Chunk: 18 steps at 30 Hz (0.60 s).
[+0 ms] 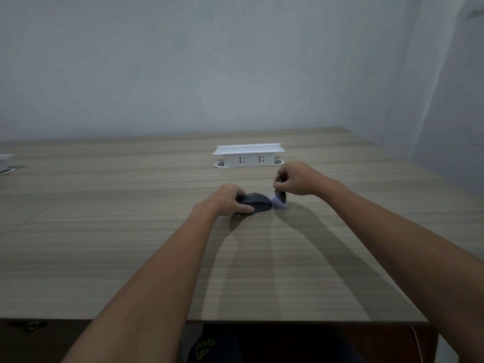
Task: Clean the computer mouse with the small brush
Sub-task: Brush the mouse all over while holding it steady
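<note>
A dark grey computer mouse (258, 202) lies on the wooden table (131, 231), a little right of centre. My left hand (227, 201) grips its left side, thumb along the near edge. My right hand (296, 179) pinches a small dark brush (279, 198) from above. The brush's pale bristles sit blurred at the mouse's right end, touching or nearly touching it. Most of the brush handle is hidden inside my fingers.
A white pop-up power socket box (248, 155) stands on the table just behind my hands. Another white fixture (5, 163) shows at the far left edge. Grey walls close off the back and right. The table's near edge runs across the bottom.
</note>
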Each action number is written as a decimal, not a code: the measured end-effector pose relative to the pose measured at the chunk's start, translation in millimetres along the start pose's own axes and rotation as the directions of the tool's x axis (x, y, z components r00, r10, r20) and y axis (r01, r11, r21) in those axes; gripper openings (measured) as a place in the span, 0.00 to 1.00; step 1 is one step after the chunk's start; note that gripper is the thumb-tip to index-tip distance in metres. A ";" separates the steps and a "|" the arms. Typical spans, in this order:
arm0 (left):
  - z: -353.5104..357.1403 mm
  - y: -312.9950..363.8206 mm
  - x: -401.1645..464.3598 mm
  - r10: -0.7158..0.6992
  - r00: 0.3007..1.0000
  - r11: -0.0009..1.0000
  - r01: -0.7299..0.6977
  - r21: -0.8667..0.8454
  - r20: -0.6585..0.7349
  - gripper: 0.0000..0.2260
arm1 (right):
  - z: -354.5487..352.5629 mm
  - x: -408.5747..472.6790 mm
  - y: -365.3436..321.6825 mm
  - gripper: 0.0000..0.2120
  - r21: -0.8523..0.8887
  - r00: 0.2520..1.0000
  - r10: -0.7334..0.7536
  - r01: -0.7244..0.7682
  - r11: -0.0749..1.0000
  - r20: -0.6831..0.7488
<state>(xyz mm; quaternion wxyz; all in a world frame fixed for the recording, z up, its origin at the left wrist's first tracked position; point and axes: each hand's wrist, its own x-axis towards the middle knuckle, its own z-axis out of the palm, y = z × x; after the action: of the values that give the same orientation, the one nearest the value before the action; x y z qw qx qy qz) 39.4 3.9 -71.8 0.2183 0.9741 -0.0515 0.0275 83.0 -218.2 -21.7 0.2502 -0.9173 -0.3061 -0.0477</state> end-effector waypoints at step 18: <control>2.1 0.9 -2.7 0.015 1.000 1.000 -0.015 0.005 -0.010 0.15 | -2.3 -3.3 1.4 0.07 0.006 1.000 0.016 -0.016 1.000 -0.012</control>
<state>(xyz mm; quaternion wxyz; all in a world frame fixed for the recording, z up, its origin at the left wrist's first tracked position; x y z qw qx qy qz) 36.7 2.4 -73.5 0.2158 0.9741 -0.0578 0.0345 81.3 -222.0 -21.0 0.2553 -0.9186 -0.2973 -0.0504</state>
